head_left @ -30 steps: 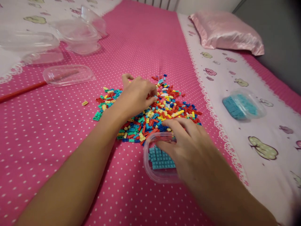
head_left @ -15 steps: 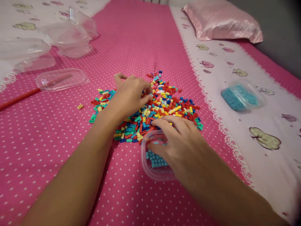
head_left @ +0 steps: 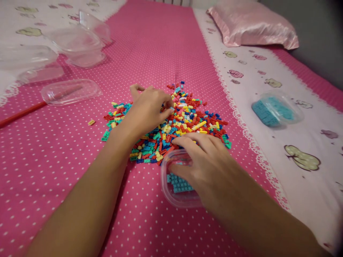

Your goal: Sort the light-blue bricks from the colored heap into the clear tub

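Observation:
A pile of small colourful building bricks [head_left: 187, 116] lies on the bed in front of me. My left hand [head_left: 151, 107] is over the middle of the pile, its thumb and index finger curled together at the bricks; whatever may be between the fingertips is too small to make out. Nearer to me stands a clear plastic container [head_left: 167, 198] with joined turquoise bricks [head_left: 182, 184] inside. My right hand [head_left: 203, 155] reaches across that container with thumb and fingers apart. Its thumb is over the inside, while the other fingers extend past the far rim to the pile's near edge.
On the right, a clear container [head_left: 294, 116] holds turquoise bricks. Several clear tubs [head_left: 77, 39] sit at the upper left, near a clear lid [head_left: 91, 89] and a red stick [head_left: 24, 113]. One yellow brick [head_left: 91, 122] lies apart. A pink pillow [head_left: 254, 25] rests at the back.
Almost nothing differs. Both hands keep their places and poses; the whole view has shifted very slightly.

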Motion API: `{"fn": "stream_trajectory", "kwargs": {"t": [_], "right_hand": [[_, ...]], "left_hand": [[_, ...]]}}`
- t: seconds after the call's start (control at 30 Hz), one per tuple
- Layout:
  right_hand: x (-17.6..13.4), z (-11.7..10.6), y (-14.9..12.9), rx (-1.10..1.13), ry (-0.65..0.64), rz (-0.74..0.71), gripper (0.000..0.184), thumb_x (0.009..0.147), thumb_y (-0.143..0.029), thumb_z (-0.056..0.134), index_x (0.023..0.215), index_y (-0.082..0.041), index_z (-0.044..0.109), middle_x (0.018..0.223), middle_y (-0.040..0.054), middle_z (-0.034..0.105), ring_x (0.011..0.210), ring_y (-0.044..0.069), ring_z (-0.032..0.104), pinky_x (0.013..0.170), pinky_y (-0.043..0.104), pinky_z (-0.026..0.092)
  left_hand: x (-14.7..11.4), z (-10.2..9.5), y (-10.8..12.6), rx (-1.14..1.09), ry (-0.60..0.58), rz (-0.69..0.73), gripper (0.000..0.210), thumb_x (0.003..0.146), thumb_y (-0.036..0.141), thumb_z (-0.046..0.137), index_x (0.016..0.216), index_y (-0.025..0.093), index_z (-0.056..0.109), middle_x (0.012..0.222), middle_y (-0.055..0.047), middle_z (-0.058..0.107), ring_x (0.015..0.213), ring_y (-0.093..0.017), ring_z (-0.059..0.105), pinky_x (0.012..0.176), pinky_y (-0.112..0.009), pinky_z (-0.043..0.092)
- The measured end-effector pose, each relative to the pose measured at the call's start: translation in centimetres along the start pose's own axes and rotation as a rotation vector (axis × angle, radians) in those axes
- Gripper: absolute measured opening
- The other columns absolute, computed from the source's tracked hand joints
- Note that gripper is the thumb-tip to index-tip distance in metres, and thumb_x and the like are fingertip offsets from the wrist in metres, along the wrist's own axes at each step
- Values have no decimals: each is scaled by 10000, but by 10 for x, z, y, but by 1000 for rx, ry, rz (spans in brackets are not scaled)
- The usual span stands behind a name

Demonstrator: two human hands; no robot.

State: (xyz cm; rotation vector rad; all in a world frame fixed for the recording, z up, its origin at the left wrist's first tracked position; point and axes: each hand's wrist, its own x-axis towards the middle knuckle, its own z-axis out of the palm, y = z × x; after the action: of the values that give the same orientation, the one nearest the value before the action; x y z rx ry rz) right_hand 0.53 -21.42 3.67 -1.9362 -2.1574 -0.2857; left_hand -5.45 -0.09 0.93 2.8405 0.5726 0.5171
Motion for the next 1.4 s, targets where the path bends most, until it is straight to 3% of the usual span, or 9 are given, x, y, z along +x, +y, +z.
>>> {"fn": "stream_trajectory", "kwargs": {"t": [0.2, 0.37, 0.5, 0.7, 0.93, 1.13, 1.23, 1.3, 1.4], "right_hand": [[1, -26, 25, 93, 59, 74, 347, 999, -152, 426, 986, -263, 754, 1157, 55, 723, 984, 243, 674, 763, 376, 521], [10, -24, 42, 174, 213, 295, 160, 967, -187, 604, 1100, -253, 666, 1080, -32, 724, 966, 111, 673, 790, 230, 489], [15, -14, 41, 263, 216, 331, 138, 878, -203, 743, 1005, -250, 715, 999, -65, 745, 884, 113, 697, 728, 246, 488], [12, -17, 32, 204, 176, 381, 163, 825, -126, 767, 883, -277, 740, 903, -86, 766, 780, 132, 714, 655, 263, 464], [6, -21, 25, 167, 94, 299, 147, 926, -175, 616, 921, -275, 723, 855, -59, 774, 687, 150, 710, 567, 278, 446], [-6, -16, 11, 121, -119, 48, 304, 988, -134, 439, 980, -232, 726, 842, 7, 737, 722, 197, 677, 589, 336, 482], [-11, -12, 9, 112, -192, 39, 275, 976, -130, 472, 1017, -238, 722, 880, 21, 716, 751, 207, 675, 613, 339, 475], [-13, -11, 11, 148, -187, 98, 255, 950, -112, 520, 1019, -255, 719, 910, 9, 710, 756, 196, 672, 613, 327, 440], [-11, -15, 14, 217, -143, 186, 215, 907, -77, 574, 924, -248, 703, 896, -13, 697, 762, 182, 660, 628, 323, 385]], "left_hand": [[-6, -11, 12, -51, 31, 9, 139, 921, 315, 631, 941, 230, 739, 983, -32, 745, 1023, -263, 628, 1070, -578, 280], [-9, -25, 23, -444, -40, 246, 116, 902, 321, 692, 907, 217, 742, 940, -3, 738, 896, -165, 653, 870, -304, 453], [-8, -29, 23, -630, -150, 354, 125, 885, 307, 739, 830, 196, 739, 838, 11, 728, 796, -117, 648, 744, -235, 466], [-9, -30, 25, -728, -236, 300, 81, 829, 260, 791, 776, 211, 753, 814, 11, 742, 791, -123, 664, 735, -240, 498], [-14, -39, 18, -663, -353, 181, 249, 824, 493, 738, 786, 248, 768, 838, -8, 756, 849, -180, 693, 794, -301, 536], [-14, -44, 2, -523, -243, 120, 237, 819, 445, 721, 809, 212, 765, 822, -5, 743, 836, -187, 683, 811, -326, 521], [-14, -49, 4, -458, -149, 114, 198, 876, 374, 672, 842, 200, 759, 830, -2, 730, 822, -176, 664, 813, -324, 491], [-25, -58, 16, -361, -64, 93, 224, 934, 363, 605, 873, 200, 747, 859, -13, 721, 838, -183, 650, 833, -347, 472], [-66, -71, 53, -117, 56, 53, 280, 1000, 383, 496, 917, 237, 720, 927, -33, 713, 896, -222, 624, 869, -423, 437]]}}
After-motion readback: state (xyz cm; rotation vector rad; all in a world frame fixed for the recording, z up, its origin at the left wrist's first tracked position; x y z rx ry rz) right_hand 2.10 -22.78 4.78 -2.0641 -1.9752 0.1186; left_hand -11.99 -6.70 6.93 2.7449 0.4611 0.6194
